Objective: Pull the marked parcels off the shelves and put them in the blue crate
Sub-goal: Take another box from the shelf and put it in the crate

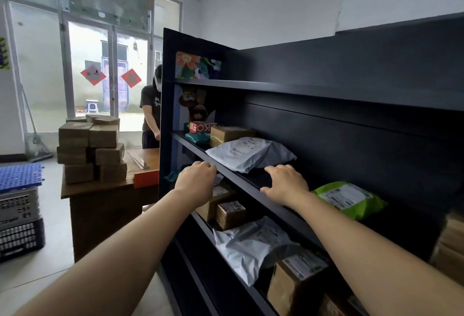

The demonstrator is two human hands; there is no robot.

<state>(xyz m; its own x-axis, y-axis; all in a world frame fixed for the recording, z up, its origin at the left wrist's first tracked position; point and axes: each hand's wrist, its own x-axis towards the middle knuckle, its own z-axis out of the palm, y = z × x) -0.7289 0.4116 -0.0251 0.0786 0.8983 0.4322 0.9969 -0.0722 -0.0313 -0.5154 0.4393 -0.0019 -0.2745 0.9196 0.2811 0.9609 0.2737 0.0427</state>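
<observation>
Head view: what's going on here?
A person reaches both arms to a black shelf unit stocked with parcels. The left grip is curled at the middle shelf's front edge; whether it clasps the edge is unclear. The right grip rests open on that shelf beside a grey mailer, with a green mailer to its right. Neither holds a parcel. Another person stands beyond the unit.
</observation>
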